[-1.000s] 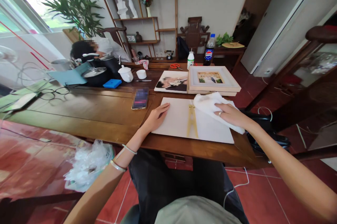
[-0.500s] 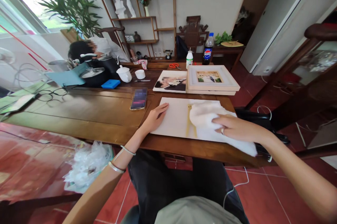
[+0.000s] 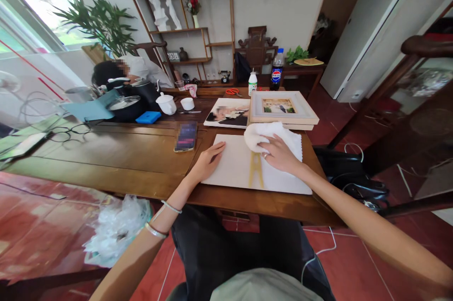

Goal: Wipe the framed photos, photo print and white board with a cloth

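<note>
A white panel [image 3: 230, 164] with a yellow A-shaped piece [image 3: 255, 171] on its face lies flat at the front edge of the table. My left hand [image 3: 209, 162] rests on the panel's left edge, its fingers stretched out. A bunched white cloth [image 3: 290, 139] is under my right hand [image 3: 279, 152], whose fingers press it against the panel's far edge, just above the yellow piece. Part of the cloth spreads to the right of the hand. Beyond the panel lie a photo panel [image 3: 226, 114] and a stack of pale picture frames [image 3: 304, 108].
A phone [image 3: 186, 137] lies left of the panel. Farther back stand a white teapot [image 3: 166, 104], a small white cup [image 3: 187, 104], a milk bottle [image 3: 252, 84] and a cola bottle [image 3: 277, 72]. Orange-handled scissors [image 3: 232, 91] lie nearby. Another person [image 3: 148, 72] is at the far left.
My right hand has moved left and away from me with the cloth, from the panel's right side to its far edge. More of the yellow piece shows. My left hand has stayed put.
</note>
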The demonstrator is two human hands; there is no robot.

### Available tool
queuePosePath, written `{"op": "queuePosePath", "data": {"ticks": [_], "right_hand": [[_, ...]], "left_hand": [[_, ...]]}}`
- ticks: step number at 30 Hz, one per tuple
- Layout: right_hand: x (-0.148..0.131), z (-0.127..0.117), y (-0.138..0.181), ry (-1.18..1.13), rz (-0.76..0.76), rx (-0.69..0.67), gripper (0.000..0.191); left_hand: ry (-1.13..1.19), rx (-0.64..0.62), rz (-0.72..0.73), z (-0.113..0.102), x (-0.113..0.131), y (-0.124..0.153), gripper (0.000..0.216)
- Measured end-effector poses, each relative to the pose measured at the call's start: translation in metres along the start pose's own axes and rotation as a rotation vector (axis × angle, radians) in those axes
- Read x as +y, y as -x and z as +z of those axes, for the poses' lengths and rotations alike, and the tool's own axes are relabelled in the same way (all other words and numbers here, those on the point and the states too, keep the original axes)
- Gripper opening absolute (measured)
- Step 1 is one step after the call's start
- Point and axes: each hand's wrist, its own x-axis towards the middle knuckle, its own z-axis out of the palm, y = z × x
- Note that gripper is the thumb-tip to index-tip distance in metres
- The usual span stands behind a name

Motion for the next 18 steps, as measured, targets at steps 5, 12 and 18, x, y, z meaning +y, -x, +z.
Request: {"op": "queuePosePath", "data": {"ticks": [5,12,18], "right_hand": [[-0.024,-0.016,0.044,-0.07,-0.141,-0.082,0.039],[-0.052,-0.043,0.091,-0.176,-0.359,-0.239,0.029],[-0.011,-0.032,0.054,-0.135,-0.308,-0.132,0.018]], "left_hand": [[-0.003,-0.01,-0.006,0.0,0.0,0.0,0.042],[-0.003,0.001,0.007,0.0,0.001,0.001,0.042],[-0.006,-0.001,-0.003,0.0,0.002,0.001,0.042]]}}
